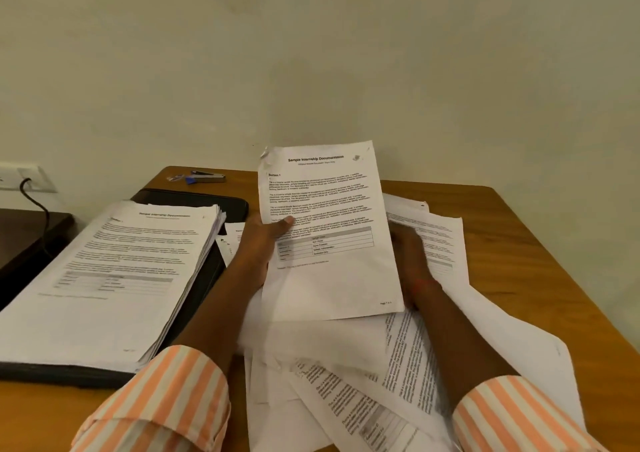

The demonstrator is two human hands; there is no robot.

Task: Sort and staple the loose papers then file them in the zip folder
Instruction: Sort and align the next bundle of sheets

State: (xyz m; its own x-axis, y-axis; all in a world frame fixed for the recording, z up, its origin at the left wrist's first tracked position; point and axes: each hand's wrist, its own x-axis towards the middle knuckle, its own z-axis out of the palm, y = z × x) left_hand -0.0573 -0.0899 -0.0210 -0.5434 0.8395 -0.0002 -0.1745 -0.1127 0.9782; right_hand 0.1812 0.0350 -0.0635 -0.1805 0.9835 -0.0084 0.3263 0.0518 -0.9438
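Note:
My left hand (259, 240) holds up a printed sheet (329, 230) headed "Sample Internship Documentation", thumb pinched on its left edge. My right hand (408, 254) is partly hidden behind that sheet and reaches over the loose papers (381, 365) scattered across the table; its fingers are blurred. A thick sorted stack of papers (114, 278) lies on the black zip folder (194, 199) at the left. A stapler (206, 177) with a blue part lies at the far edge of the table.
The wooden table (540, 251) meets a plain wall at the back. A wall socket (24, 178) with a black cable is at the left, above a dark low surface (24, 233).

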